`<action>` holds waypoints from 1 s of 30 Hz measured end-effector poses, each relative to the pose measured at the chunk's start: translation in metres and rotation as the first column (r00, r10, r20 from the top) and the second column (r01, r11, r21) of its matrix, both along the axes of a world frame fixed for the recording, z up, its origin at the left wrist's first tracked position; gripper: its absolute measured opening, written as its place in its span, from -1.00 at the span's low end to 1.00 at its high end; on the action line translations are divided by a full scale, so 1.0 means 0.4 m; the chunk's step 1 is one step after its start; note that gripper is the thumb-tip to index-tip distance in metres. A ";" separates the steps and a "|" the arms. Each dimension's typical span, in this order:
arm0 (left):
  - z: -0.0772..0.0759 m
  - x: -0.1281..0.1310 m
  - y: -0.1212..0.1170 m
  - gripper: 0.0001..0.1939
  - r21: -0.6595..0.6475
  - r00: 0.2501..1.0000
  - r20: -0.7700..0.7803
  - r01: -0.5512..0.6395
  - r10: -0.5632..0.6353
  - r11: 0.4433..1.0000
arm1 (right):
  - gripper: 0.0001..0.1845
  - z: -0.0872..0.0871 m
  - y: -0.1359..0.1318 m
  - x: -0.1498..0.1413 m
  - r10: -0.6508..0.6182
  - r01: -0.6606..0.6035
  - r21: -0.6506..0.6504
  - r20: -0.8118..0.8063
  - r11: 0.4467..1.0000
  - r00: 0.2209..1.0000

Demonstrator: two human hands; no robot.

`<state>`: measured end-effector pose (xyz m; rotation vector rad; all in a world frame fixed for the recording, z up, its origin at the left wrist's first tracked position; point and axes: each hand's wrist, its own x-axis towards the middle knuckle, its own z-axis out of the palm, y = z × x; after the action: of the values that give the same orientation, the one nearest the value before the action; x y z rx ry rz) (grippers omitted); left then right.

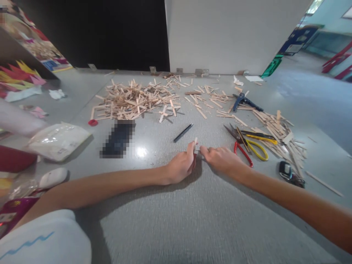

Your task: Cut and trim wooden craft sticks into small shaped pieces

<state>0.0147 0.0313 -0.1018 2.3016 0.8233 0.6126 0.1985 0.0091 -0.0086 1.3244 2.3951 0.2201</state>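
My left hand (pixel 181 164) is closed in a pinch on a small wooden craft stick (pixel 195 140), whose pale end shows above the thumb. Close beside it, almost touching, my right hand (pixel 222 158) has its fingers wrapped round something mostly hidden. A thin dark tip (pixel 198 150) pokes from it toward the stick. Just beyond both hands lies a black pen (pixel 183 132). To the right of my right hand are scissors with yellow handles (pixel 257 149), a red-handled tool (pixel 243 154) and a black and yellow cutter (pixel 260 136).
A big heap of craft sticks (pixel 134 99) lies at the back, with more sticks (pixel 277 130) at the right. Blue-handled pliers (pixel 242 101), a key fob (pixel 286 170), a pixelated dark phone-like object (pixel 118 139), a plastic packet (pixel 59 141) and a white mouse (pixel 53 178) surround the work area.
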 end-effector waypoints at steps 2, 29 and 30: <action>0.001 0.003 0.000 -0.33 0.002 1.000 -0.007 -0.003 0.003 1.000 | -0.72 0.002 0.018 0.011 0.015 -0.015 -0.011 -0.017 1.000 1.000; -0.001 0.000 -0.008 -0.22 0.024 0.997 -0.074 -0.017 0.019 1.000 | -0.64 0.010 -0.018 -0.011 -0.055 0.054 -0.070 -0.005 0.996 0.998; -0.002 0.000 -0.008 -0.22 0.027 0.997 -0.077 -0.026 0.028 0.999 | -0.66 0.007 -0.010 -0.004 -0.042 0.041 -0.080 -0.014 0.996 0.999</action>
<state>0.0149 0.0282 -0.1025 2.3539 0.8890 0.5522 0.1968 0.0050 -0.0057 1.3432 2.3609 0.1016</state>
